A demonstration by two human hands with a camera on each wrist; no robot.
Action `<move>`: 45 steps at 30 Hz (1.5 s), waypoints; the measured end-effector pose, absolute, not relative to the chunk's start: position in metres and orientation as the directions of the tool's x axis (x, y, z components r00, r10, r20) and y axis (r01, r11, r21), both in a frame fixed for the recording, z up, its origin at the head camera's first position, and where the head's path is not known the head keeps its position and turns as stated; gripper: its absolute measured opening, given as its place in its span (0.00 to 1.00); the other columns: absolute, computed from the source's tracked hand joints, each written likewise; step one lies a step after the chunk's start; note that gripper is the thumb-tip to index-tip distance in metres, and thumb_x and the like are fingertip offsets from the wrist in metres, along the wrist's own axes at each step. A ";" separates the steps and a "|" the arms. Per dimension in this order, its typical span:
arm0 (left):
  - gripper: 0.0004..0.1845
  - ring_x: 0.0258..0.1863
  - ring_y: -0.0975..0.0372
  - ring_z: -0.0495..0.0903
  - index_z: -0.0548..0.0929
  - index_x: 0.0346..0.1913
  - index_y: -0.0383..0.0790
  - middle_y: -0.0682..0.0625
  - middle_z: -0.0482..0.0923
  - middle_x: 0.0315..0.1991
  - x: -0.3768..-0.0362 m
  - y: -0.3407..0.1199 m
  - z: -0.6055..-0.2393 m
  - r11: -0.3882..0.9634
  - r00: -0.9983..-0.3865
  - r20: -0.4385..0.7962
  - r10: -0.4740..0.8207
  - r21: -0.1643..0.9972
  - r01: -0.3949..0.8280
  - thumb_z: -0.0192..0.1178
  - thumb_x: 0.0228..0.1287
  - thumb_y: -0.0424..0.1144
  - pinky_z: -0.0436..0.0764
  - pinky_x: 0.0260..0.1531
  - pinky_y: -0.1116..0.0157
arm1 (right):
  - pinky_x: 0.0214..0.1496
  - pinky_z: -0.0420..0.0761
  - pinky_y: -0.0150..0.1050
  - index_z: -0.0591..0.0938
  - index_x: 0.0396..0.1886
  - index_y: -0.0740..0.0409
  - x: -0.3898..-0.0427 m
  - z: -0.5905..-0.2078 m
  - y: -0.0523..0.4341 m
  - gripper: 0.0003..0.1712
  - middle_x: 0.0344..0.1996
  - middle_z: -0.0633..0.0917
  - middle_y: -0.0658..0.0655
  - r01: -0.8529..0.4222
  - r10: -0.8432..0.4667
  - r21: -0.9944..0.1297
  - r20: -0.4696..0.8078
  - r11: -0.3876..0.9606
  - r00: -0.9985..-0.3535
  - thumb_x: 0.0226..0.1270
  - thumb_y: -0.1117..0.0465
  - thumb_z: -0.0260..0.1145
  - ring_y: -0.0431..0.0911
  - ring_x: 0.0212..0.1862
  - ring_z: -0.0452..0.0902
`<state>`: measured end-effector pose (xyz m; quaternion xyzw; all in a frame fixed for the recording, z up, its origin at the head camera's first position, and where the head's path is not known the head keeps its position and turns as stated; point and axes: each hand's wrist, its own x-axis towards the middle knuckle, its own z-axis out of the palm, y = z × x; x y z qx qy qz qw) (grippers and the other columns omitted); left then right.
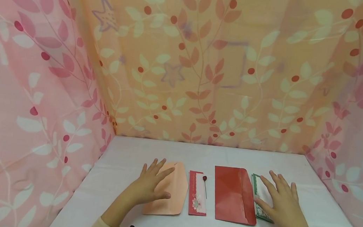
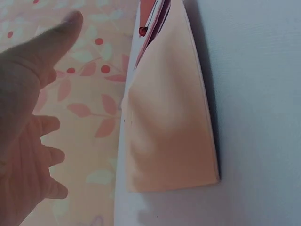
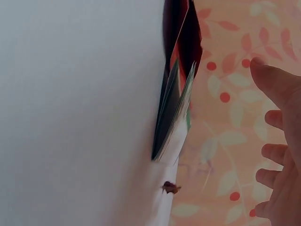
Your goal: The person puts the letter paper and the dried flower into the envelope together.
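My left hand [image 1: 151,185] lies flat with spread fingers over a peach envelope [image 1: 176,190] on the white table [image 1: 197,153]. In the left wrist view the peach envelope [image 2: 169,117] shows beside my open left hand [image 2: 28,122]. My right hand [image 1: 281,201] lies with straight fingers over a green-edged card [image 1: 258,192], next to a red envelope [image 1: 232,194]. Between the two envelopes sits a red floral card [image 1: 197,195] with a small red-headed pin [image 1: 205,180] beside it. The right wrist view shows the card edges [image 3: 176,108], the pin [image 3: 170,187] and my open right hand [image 3: 282,155].
Pink leaf-patterned fabric [image 1: 34,92] hangs at the left and right sides, and orange leaf-patterned fabric [image 1: 210,66] closes the back. The white table stretches between them.
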<state>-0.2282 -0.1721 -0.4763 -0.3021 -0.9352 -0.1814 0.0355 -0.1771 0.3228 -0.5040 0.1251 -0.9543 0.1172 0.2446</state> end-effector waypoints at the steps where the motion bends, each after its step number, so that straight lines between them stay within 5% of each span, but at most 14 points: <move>1: 0.48 0.81 0.39 0.39 0.59 0.80 0.61 0.41 0.45 0.83 -0.228 -0.172 -0.477 0.736 -0.803 0.174 0.570 0.327 0.593 0.67 0.60 0.66 0.42 0.70 0.26 | 0.76 0.26 0.69 0.72 0.72 0.51 -0.178 -0.503 0.320 0.49 0.75 0.65 0.67 -0.296 -0.183 -0.162 0.493 0.941 -0.851 0.53 0.40 0.79 0.69 0.75 0.54; 22: 0.47 0.81 0.39 0.42 0.61 0.79 0.61 0.43 0.47 0.83 -0.233 -0.170 -0.482 0.743 -0.794 0.180 0.581 0.280 0.607 0.67 0.60 0.67 0.47 0.69 0.27 | 0.80 0.32 0.62 0.73 0.73 0.47 -0.194 -0.498 0.240 0.45 0.78 0.63 0.60 -0.433 -0.295 -0.188 0.496 0.881 -0.817 0.58 0.39 0.76 0.64 0.78 0.53; 35: 0.45 0.81 0.37 0.43 0.64 0.78 0.60 0.40 0.49 0.82 -0.233 -0.168 -0.484 0.735 -0.800 0.134 0.585 0.329 0.592 0.69 0.59 0.65 0.46 0.68 0.25 | 0.79 0.42 0.66 0.73 0.73 0.42 -0.199 -0.490 0.190 0.46 0.78 0.64 0.55 -0.453 -0.312 -0.239 0.458 0.859 -0.832 0.57 0.35 0.75 0.61 0.79 0.54; 41: 0.46 0.80 0.34 0.44 0.63 0.78 0.59 0.40 0.49 0.82 -0.234 -0.165 -0.493 0.730 -0.792 0.114 0.599 0.328 0.599 0.69 0.59 0.65 0.46 0.67 0.24 | 0.80 0.36 0.63 0.74 0.73 0.41 -0.201 -0.492 0.173 0.44 0.78 0.65 0.53 -0.469 -0.326 -0.282 0.432 0.837 -0.841 0.58 0.35 0.74 0.58 0.80 0.52; 45: 0.46 0.79 0.33 0.44 0.64 0.78 0.59 0.40 0.49 0.82 -0.235 -0.163 -0.495 0.737 -0.798 0.114 0.591 0.327 0.592 0.70 0.58 0.65 0.47 0.67 0.24 | 0.79 0.41 0.66 0.75 0.72 0.42 -0.205 -0.495 0.160 0.43 0.78 0.66 0.51 -0.479 -0.333 -0.301 0.425 0.825 -0.841 0.58 0.36 0.75 0.57 0.80 0.54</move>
